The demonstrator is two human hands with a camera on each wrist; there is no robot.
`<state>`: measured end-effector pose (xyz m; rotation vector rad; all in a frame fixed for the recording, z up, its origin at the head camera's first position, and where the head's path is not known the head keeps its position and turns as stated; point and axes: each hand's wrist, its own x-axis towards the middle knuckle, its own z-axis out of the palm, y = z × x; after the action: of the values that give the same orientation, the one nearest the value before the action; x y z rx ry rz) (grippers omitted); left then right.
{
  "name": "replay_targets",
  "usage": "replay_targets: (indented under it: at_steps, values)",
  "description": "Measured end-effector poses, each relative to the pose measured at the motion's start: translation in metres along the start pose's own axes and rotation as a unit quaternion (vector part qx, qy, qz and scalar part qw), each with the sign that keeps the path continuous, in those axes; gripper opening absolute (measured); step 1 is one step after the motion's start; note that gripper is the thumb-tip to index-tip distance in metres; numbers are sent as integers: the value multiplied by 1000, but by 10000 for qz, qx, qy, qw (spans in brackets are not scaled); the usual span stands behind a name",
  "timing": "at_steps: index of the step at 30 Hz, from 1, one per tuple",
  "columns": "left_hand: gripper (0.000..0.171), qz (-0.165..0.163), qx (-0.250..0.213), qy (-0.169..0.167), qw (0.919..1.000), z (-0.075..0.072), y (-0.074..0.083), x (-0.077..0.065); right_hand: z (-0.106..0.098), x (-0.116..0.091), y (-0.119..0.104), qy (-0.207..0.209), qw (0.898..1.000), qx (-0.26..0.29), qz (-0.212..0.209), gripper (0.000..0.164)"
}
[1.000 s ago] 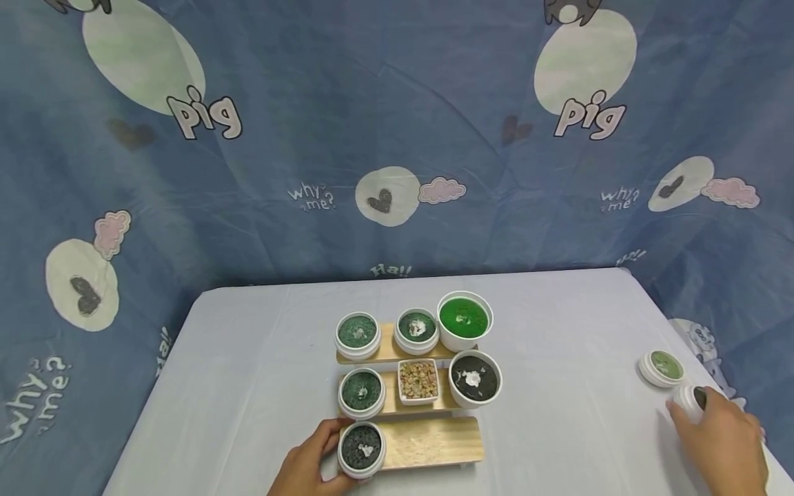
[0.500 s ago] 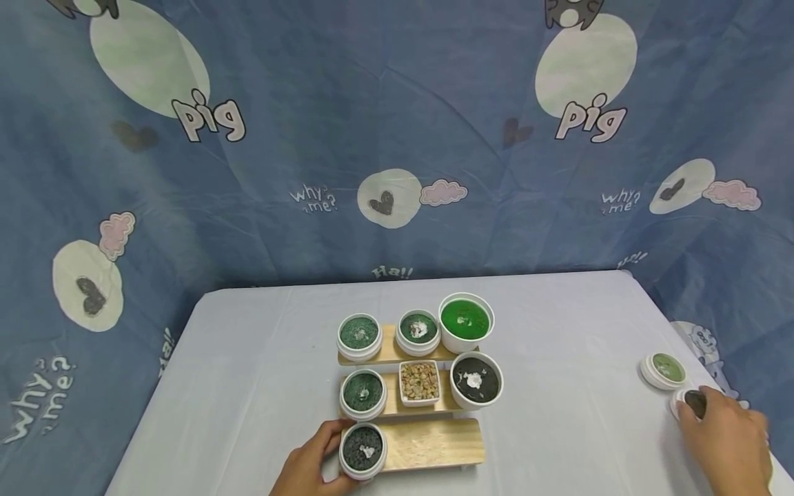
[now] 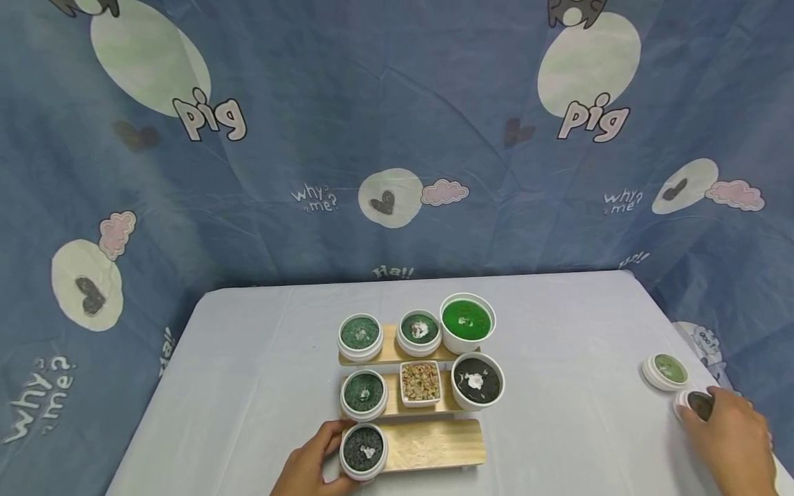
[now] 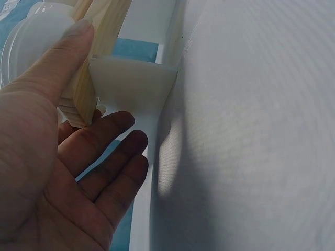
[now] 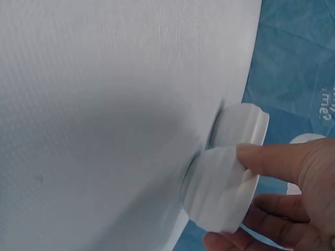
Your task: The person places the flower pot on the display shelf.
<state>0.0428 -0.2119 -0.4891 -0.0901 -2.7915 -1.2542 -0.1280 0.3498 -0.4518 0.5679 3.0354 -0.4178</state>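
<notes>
A three-tier wooden display stand [image 3: 434, 443] with whitish supports stands mid-table. At the left end of its front step, my left hand [image 3: 315, 463] grips the board, thumb along the front edge and a finger behind. A round white cup with dark speckled filling [image 3: 362, 449] sits inside that grip; in the left wrist view my left hand [image 4: 78, 151] has its other fingers loosely spread below the board. At the table's right edge, my right hand [image 3: 735, 430] pinches a small white cup with dark filling [image 5: 217, 188] between thumb and fingers. Another white cup, green-filled [image 3: 670, 369], stands right beside it.
On the upper steps stand green-filled cups [image 3: 360, 333], a bright green bowl [image 3: 466, 320], a square dish of brown bits [image 3: 420, 383] and a dark-filled bowl [image 3: 476, 380]. A white cloth [image 3: 571, 386] covers the table; a blue printed curtain [image 3: 434, 83] hangs behind.
The right hand's cup has tipped slightly and its dark top shows more, with the hand shifted a little right. The left hand and the stand keep their places.
</notes>
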Motion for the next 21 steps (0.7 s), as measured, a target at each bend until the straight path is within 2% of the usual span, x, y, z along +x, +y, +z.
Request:
replay_targets:
  at_steps: [6,12,21]
  values:
    - [68,-130,-35,-68,9999,0,2,2,-1,0,3,-87,9995,211,223,76]
    - [69,-342,-123,-324,9988,-1,3,3,-3,5,7,-563,9979,-98,299,77]
    - [70,-599,-163,-463,9970,-3,5,3,0,9,10,-931,9943,92,504,84]
